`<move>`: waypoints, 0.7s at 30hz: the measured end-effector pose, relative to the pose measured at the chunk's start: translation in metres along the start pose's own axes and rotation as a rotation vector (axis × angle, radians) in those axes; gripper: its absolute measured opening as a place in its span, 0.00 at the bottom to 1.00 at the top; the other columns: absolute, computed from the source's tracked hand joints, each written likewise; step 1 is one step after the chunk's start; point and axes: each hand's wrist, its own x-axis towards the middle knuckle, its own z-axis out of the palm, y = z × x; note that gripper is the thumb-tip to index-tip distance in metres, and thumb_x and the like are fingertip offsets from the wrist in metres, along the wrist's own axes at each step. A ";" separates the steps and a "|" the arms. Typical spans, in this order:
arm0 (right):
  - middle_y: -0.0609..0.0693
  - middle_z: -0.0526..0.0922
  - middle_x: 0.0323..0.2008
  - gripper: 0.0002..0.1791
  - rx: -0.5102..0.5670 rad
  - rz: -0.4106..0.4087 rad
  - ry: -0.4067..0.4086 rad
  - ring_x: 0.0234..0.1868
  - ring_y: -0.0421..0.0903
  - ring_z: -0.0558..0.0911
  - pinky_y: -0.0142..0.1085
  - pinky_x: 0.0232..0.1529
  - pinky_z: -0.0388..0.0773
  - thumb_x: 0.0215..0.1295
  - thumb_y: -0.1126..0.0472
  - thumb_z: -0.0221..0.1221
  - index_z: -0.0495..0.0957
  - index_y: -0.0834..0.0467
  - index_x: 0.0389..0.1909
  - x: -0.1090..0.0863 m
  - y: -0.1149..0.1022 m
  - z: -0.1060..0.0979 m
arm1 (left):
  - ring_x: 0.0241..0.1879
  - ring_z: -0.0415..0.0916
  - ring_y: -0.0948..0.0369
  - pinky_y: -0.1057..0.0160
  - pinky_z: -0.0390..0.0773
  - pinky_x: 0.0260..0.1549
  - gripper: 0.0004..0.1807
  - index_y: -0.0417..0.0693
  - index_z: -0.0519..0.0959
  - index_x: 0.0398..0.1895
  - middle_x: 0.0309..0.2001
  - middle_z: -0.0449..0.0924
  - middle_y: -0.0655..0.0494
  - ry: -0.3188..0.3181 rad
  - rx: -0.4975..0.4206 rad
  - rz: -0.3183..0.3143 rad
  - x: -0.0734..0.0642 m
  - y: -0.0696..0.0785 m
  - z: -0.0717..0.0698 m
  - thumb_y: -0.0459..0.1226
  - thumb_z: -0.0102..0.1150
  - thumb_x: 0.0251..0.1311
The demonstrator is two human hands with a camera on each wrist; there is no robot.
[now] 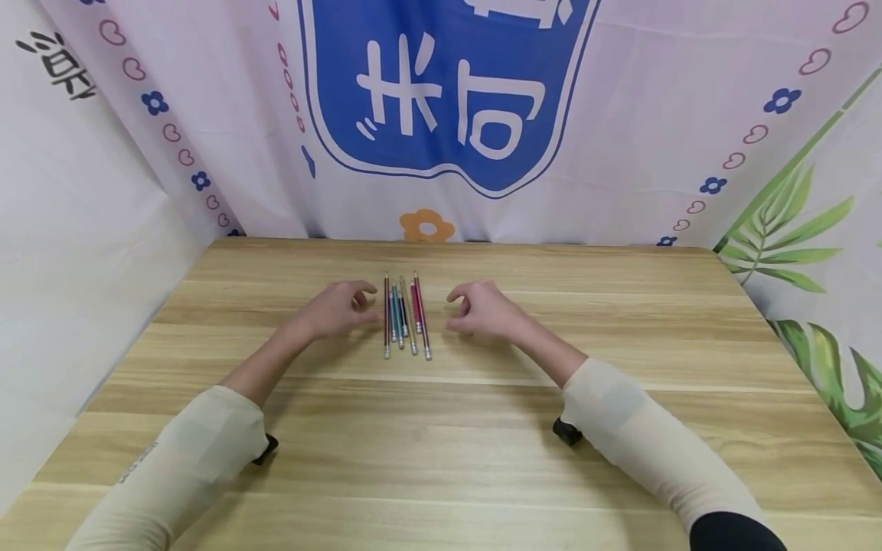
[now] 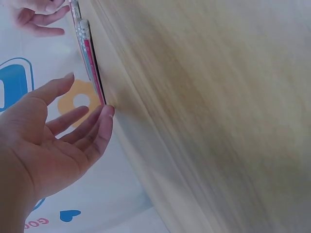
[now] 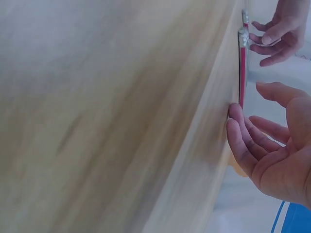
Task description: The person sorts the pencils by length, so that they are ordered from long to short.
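Note:
Several pencils (image 1: 387, 321) with eraser ends toward me lie side by side, roughly parallel, on the wooden table. Among them are dark red, teal (image 1: 395, 314), black, tan and pink ones (image 1: 416, 306). To their left is my left hand (image 1: 342, 308), fingertips right beside the outer dark red pencil, thumb and fingers apart with nothing between them. My right hand (image 1: 482, 308) faces it from the other side, a small gap from the rightmost pencil, its fingers loosely bent and holding nothing. In the left wrist view, the left hand (image 2: 63, 136) shows its palm and spread thumb.
The wood-grained table (image 1: 427, 451) extends on all sides of the pencils. A white cloth backdrop (image 1: 620, 153) with a blue emblem and an orange flower hangs at the far edge. White cloth stands on the left; a leaf-printed cloth (image 1: 834, 367) is on the right.

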 end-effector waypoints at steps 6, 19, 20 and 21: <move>0.51 0.88 0.29 0.33 -0.006 0.017 -0.033 0.24 0.42 0.85 0.31 0.31 0.85 0.63 0.61 0.72 0.73 0.69 0.66 0.005 -0.008 0.009 | 0.47 0.81 0.44 0.49 0.86 0.51 0.35 0.23 0.67 0.68 0.46 0.82 0.36 -0.016 -0.095 -0.003 -0.001 0.000 0.001 0.35 0.69 0.64; 0.49 0.85 0.26 0.42 -0.014 0.054 -0.010 0.24 0.43 0.83 0.31 0.27 0.85 0.58 0.57 0.76 0.68 0.68 0.69 0.010 -0.025 0.028 | 0.40 0.79 0.53 0.60 0.88 0.35 0.36 0.22 0.67 0.67 0.43 0.81 0.40 -0.022 -0.216 -0.051 0.002 -0.001 0.008 0.31 0.72 0.60; 0.50 0.85 0.26 0.40 -0.020 0.065 -0.004 0.24 0.43 0.83 0.32 0.27 0.84 0.58 0.57 0.77 0.70 0.68 0.67 0.011 -0.026 0.029 | 0.39 0.79 0.53 0.61 0.88 0.35 0.36 0.22 0.67 0.67 0.42 0.81 0.40 -0.020 -0.214 -0.050 0.002 -0.001 0.008 0.31 0.72 0.60; 0.51 0.85 0.27 0.39 -0.028 0.076 0.005 0.24 0.44 0.82 0.32 0.27 0.84 0.57 0.57 0.77 0.71 0.68 0.65 0.011 -0.028 0.030 | 0.39 0.79 0.53 0.61 0.88 0.35 0.36 0.21 0.67 0.66 0.42 0.81 0.40 -0.018 -0.208 -0.044 0.002 0.000 0.009 0.31 0.72 0.60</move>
